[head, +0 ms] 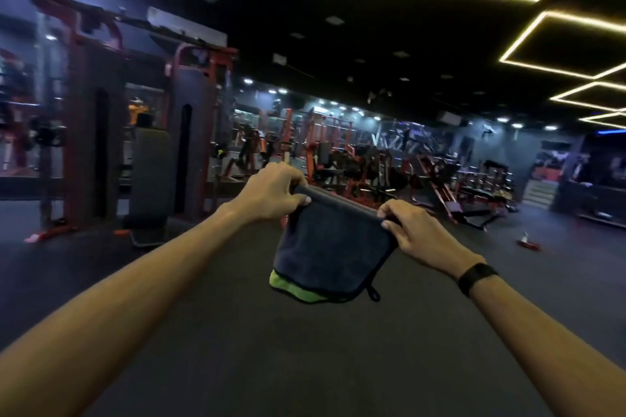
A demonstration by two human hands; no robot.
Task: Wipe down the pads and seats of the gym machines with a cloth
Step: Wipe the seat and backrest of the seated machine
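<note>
Cloth (pixel 330 247) hangs in midair, top edge running left to right, apparently folded. Left hand (pixel 271 193) and right hand (pixel 418 234) pinch its upper corners, arms outstretched.

A dark grey microfibre cloth (pixel 330 240), folded with a lime-green layer showing at its lower edge, hangs stretched by its top corners in mid-air.

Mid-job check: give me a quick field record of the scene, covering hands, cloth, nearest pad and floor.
left hand: pinches the cloth's top left corner
right hand: pinches the top right corner; black wristband on that wrist
cloth: dark blue, folded, green underside showing, hanging in the air
nearest pad: grey upright backrest to the left, not touched
floor: dark
</note>
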